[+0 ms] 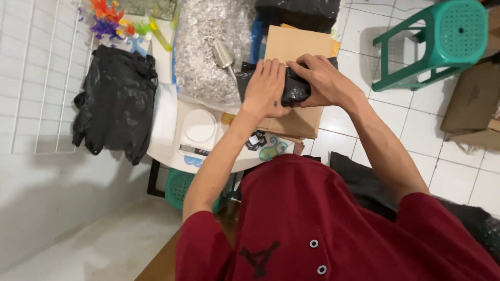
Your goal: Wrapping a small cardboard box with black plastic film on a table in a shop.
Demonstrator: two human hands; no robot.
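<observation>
Both my hands press on a small black plastic packet (pixel 295 91) that lies on a brown cardboard piece (pixel 291 52) on the white table (pixel 172 156). My left hand (pixel 264 88) lies flat over the packet's left part, fingers together. My right hand (pixel 323 80) grips the packet's right end from above. Most of the packet is hidden under my fingers. My red shirt fills the lower part of the view.
A clear bag of silvery bits (pixel 205 47) with a metal scoop (pixel 225 54) sits behind the cardboard. A white kitchen scale (pixel 198 130) stands near the table edge. Black plastic bags (pixel 114 101) hang at left. A green stool (pixel 448 36) and cardboard boxes (pixel 474 104) stand at right.
</observation>
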